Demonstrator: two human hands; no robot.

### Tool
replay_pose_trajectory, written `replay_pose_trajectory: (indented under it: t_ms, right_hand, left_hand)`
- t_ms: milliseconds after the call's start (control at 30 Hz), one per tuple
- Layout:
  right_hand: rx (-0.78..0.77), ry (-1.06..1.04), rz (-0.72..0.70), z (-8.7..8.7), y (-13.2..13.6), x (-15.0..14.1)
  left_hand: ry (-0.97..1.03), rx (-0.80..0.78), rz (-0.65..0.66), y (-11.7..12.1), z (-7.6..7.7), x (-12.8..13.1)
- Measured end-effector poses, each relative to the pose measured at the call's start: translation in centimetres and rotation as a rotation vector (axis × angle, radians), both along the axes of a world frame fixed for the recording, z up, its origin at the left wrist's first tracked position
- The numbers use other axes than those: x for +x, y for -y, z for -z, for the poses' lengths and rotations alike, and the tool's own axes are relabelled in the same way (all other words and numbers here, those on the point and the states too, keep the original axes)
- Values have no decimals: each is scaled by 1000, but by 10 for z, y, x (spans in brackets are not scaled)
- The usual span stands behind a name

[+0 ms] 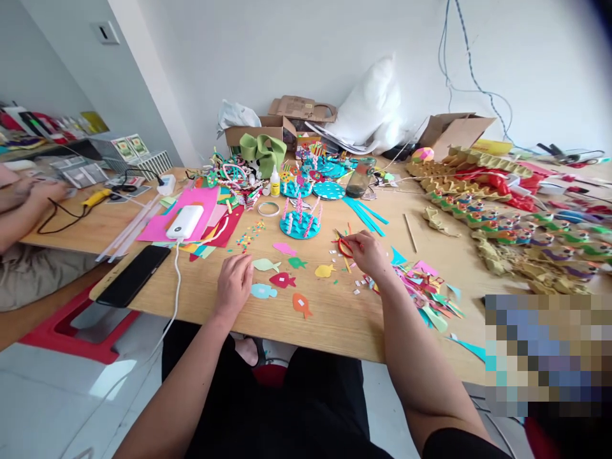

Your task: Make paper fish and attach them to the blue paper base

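Note:
My left hand (234, 282) rests on the table with its fingers curled in; whatever may be inside them is hidden. Just right of it lie a pale green paper fish (266, 264), a light blue paper fish (263, 291) and a red one (282, 280). An orange paper fish (301, 305) is nearer the front edge, and a yellow one (325, 271) is further right. Several of them carry a small white square. My right hand (367, 254) has its fingers closed at the red handles of a pair of scissors (345, 247), whose blades point away from me.
Colourful paper scraps (423, 287) are heaped beside my right forearm. Behind the fish stands a blue round base with pink twisted posts (300, 225). A phone (134, 275) and a white corded device (185, 222) lie left. Another person's hands (45, 191) are at far left.

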State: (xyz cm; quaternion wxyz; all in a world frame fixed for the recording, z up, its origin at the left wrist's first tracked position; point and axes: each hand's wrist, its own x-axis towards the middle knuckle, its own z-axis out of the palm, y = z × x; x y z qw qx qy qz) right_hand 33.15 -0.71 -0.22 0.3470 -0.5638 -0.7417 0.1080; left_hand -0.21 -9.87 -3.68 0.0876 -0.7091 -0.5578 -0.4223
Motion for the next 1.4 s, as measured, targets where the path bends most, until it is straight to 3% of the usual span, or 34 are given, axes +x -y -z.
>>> replay_pose_trajectory:
  t_ms: [167, 300, 533, 767, 1067, 1400]
  right_hand:
    - [28, -109, -24, -3, 3, -4]
    - [51, -313, -40, -6, 3, -6]
    - [-161, -389, -136, -11, 6, -12]
    - [-326, -306, -436, -10, 55, -45]
    - [-301, -237, -506, 12, 75, -45]
    - [-411, -189, -545, 24, 75, -30]
  left_hand:
    - [-43, -44, 179, 33, -16, 20]
    - [-133, -116, 362, 63, -18, 45]
    - [-311, -238, 488, 74, -15, 65]
    - [-377, -332, 431, 72, -19, 80]
    - [-413, -303, 294, 74, -4, 111]
    - [-418, -351, 275, 70, -8, 121]
